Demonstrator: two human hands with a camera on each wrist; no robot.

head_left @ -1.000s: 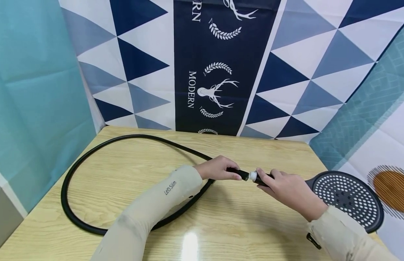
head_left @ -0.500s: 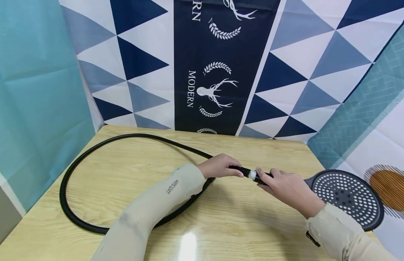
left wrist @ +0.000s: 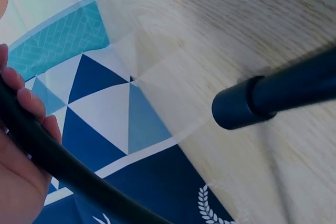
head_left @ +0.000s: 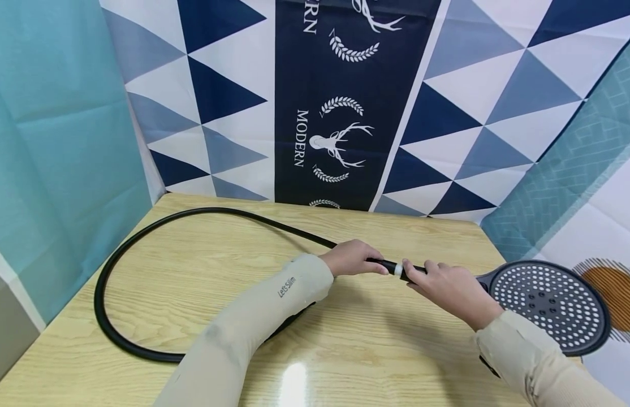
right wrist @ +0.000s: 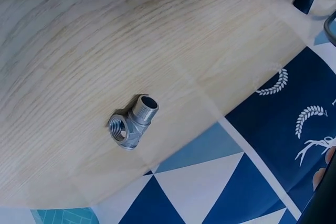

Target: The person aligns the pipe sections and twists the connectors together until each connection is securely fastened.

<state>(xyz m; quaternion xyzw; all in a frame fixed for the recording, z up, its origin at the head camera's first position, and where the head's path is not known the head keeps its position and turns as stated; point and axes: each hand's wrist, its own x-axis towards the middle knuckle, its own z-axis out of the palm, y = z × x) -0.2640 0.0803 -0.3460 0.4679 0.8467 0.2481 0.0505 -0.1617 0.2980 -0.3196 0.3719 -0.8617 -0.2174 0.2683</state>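
Observation:
My left hand [head_left: 353, 258] grips a black hose [head_left: 213, 210] close to its end, fingers curled round it in the left wrist view. That end meets the white connector [head_left: 398, 270] on the handle of a black shower head, with a white band still showing between the two. Curled round the handle is my right hand [head_left: 447, 291]. The round, perforated face of the shower head [head_left: 546, 305] sticks out to the right beyond it. In the left wrist view, the hose's collared other end [left wrist: 236, 106] shows over the wood.
The hose loops across the left half of the wooden table [head_left: 371, 350]. A silver threaded metal fitting [right wrist: 134, 121] lies on the table in the right wrist view. Patterned cloth [head_left: 335, 113] hangs behind the table, and teal cloth [head_left: 55, 141] hangs on the left.
My left hand has moved right with the hose end, closing the gap to the handle. Less of the white connector shows now. My right hand stays nearly in place.

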